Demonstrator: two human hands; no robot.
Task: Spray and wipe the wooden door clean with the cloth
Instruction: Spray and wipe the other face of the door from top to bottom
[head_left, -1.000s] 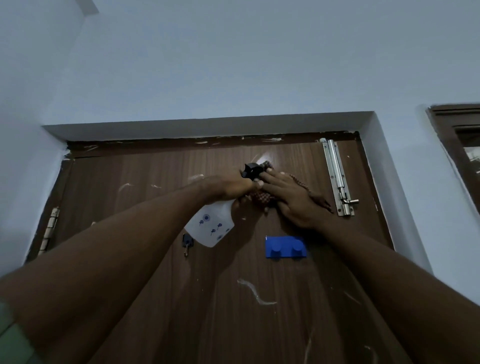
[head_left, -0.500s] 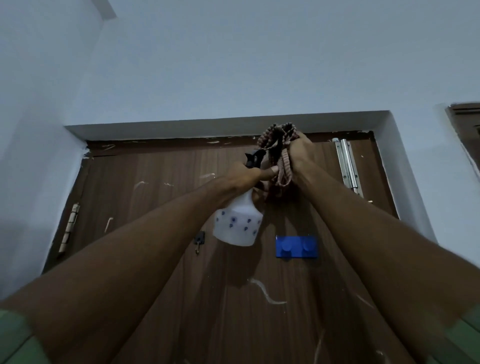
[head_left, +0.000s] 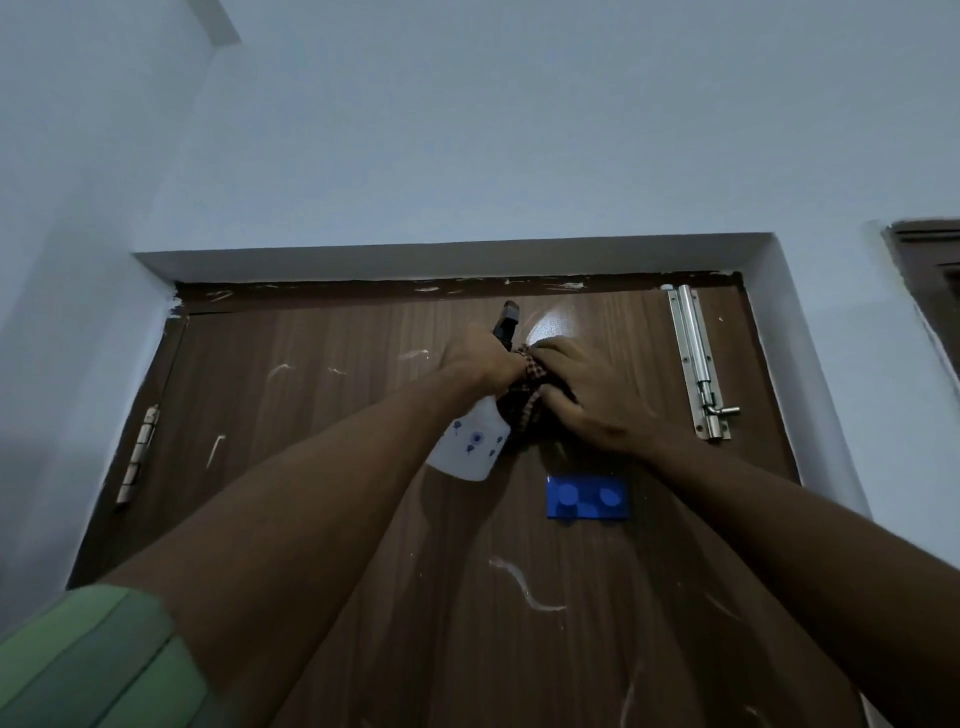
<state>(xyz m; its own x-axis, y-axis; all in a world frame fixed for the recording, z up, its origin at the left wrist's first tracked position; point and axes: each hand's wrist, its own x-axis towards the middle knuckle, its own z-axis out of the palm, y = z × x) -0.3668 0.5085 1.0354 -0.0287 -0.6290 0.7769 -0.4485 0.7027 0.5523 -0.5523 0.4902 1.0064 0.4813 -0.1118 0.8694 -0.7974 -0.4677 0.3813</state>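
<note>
A brown wooden door streaked with white paint marks fills the lower view. My left hand grips the neck of a white spray bottle with a black nozzle pointing up at the door's top. My right hand presses a dark checked cloth against the door just right of the bottle, fingers curled over it. A wet shine shows above the cloth.
A silver sliding bolt is fixed at the door's upper right. A blue plastic hook plate sits below my right hand. A hinge is at the left edge. White wall surrounds the frame; a dark window frame is far right.
My right hand has come down from the door's top edge with the cloth, now pressed against the panel beside the bottle. My left hand holds the bottle in about the same place.
</note>
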